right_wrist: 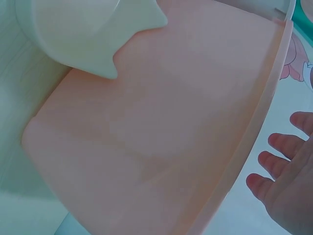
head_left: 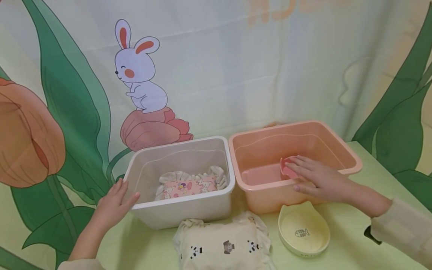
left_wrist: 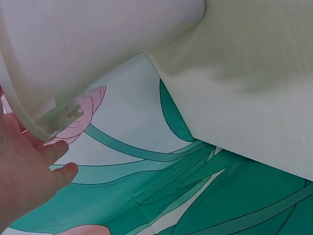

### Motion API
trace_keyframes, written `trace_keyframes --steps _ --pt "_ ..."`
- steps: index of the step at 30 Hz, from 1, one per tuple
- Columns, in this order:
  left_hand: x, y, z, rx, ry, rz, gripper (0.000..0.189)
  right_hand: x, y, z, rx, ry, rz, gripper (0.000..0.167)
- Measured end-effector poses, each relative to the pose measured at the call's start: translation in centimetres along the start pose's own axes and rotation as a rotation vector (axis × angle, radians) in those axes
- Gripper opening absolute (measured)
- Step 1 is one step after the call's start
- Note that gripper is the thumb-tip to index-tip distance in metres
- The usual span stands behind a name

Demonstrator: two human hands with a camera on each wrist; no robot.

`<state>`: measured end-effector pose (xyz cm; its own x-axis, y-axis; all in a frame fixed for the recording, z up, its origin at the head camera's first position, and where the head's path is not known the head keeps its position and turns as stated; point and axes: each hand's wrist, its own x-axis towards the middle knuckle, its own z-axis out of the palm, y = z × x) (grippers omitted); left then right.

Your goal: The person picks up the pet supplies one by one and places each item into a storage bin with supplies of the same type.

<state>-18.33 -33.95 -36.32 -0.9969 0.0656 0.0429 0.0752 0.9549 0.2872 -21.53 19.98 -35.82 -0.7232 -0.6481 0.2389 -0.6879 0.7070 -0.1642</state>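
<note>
My left hand [head_left: 113, 204] rests at the left rim of the white bin [head_left: 189, 208], its fingers loosely extended. In the left wrist view its fingertips lie along that bin's rim. A pink cushion [head_left: 189, 188] with ruffled edges and rabbit prints lies inside the white bin. Over the front rim of the peach bin [head_left: 270, 197] reaches my right hand [head_left: 318, 180], fingers spread. Inside that bin a pink bowl [head_left: 284, 170] stands tilted, partly hidden behind the fingers. The right wrist view shows the fingers apart, with nothing between them, beyond the peach bin's rim [right_wrist: 257, 127].
In front of the bins lie a cream ruffled cushion [head_left: 222, 238] with animal prints and a yellow cat-eared bowl [head_left: 303, 234] with a fishbone drawing. The bins stand side by side on a pale green table [head_left: 381, 165], against a printed curtain [head_left: 216, 75].
</note>
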Motion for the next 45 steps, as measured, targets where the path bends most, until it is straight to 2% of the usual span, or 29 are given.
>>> trace_keyframes --steps 11,19,35,45 --pt "-0.2 -0.1 -0.2 -0.007 -0.017 0.002 0.075 -0.2 0.0 0.3 -0.041 0.043 -0.073 0.058" --pt "-0.4 -0.3 0.0 -0.043 -0.046 -0.018 0.078 -0.7 -0.2 0.5 -0.006 0.017 -0.046 0.059" --pt "-0.7 -0.8 0.0 -0.006 -0.06 -0.048 0.086 -1.2 -0.7 1.0 0.028 -0.021 0.011 0.061" --pt "-0.8 -0.8 -0.2 -0.037 -0.084 -0.057 0.087 -1.5 -1.3 1.3 -0.015 0.0 -0.012 0.064"
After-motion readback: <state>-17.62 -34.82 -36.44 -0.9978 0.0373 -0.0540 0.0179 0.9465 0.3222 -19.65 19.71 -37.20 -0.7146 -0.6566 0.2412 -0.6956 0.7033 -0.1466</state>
